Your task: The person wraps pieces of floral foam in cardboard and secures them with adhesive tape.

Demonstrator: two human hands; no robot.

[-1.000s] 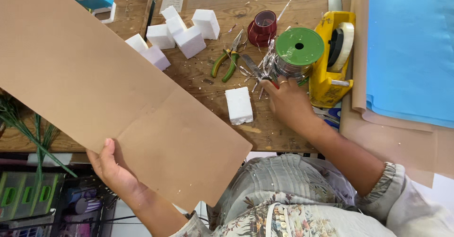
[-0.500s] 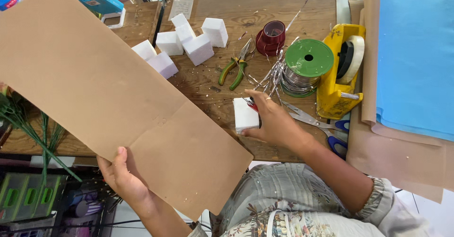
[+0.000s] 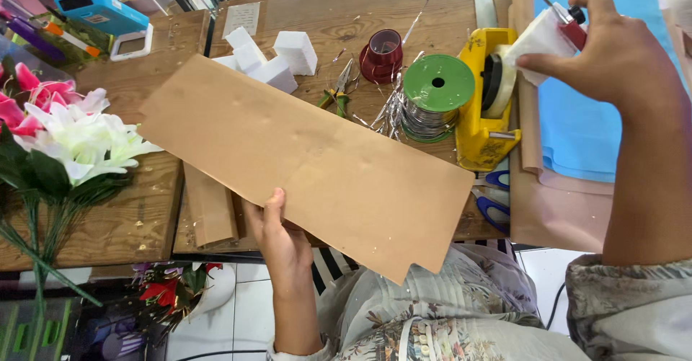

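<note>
Beside green spool [image 3: 437, 83], yellow tape dispenser [image 3: 486, 109]

left hand [image 3: 285, 242]: gripping the near edge of a big brown card [image 3: 306, 163], thumb on top, sheet tilted over the table [image 3: 144, 217]
right hand [image 3: 613, 51]: up high, pinching a white foam block [image 3: 537, 40] plus a red-handled tool [image 3: 574, 26] with a thin metal tip
foam blocks [image 3: 277, 58]: little white pile at the far edge of the card
tape dispenser [image 3: 490, 101]: yellow, just right of a green-topped wire spool [image 3: 436, 94]
pliers [image 3: 337, 91]: green handles, between blocks and a dark red cup [image 3: 382, 55]
scissors [image 3: 494, 195]: blue handles, poking out near the card's right end
flowers [image 3: 65, 127]: white and pink, far left
paper [image 3: 584, 109]: blue sheet over pinkish wrap, right side
</note>
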